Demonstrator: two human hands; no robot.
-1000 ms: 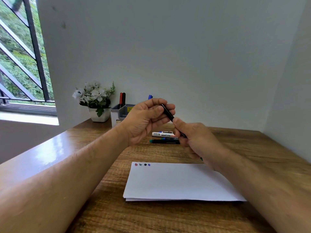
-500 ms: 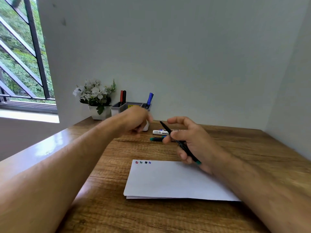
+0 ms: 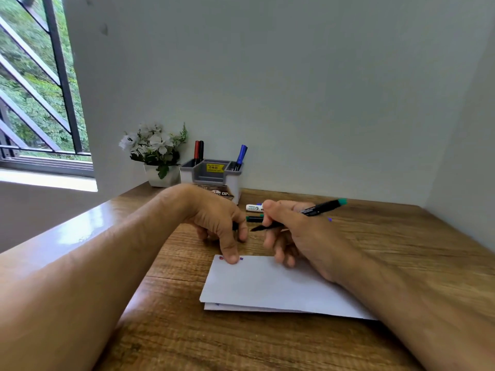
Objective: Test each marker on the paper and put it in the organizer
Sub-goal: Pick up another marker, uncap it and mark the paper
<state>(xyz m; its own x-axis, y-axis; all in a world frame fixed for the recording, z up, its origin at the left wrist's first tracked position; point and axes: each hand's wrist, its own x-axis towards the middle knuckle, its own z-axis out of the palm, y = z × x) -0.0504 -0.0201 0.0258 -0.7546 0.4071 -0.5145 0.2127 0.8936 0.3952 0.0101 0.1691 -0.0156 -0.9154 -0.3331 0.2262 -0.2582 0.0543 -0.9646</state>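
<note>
- A black marker (image 3: 308, 213) with a green end cap sits pinched between thumb and fingers of the right hand (image 3: 297, 234), its uncapped dark tip pointing left, held above the surface (image 3: 401, 250) just beyond the far edge of the paper (image 3: 267, 285).
- The left hand (image 3: 217, 220) has fingers curled, one fingertip pressing the paper's far left corner among small coloured test marks; a dark object shows in its curled fingers, too hidden to identify.
- The white sheets lie flat in the middle of the wooden surface, a lower sheet edge showing at the near side.
- A grey organizer (image 3: 211, 175) stands at the far wall: a red and a black marker (image 3: 198, 151) upright in its left compartment, a blue marker (image 3: 241, 156) leaning in the right one, a yellow price sticker at the centre.
- Two more markers, one white (image 3: 254, 208) and one green-tipped (image 3: 253, 218), lie on the surface behind the hands, largely covered.
- A white pot of flowers (image 3: 155, 156) sits left of the organizer.
</note>
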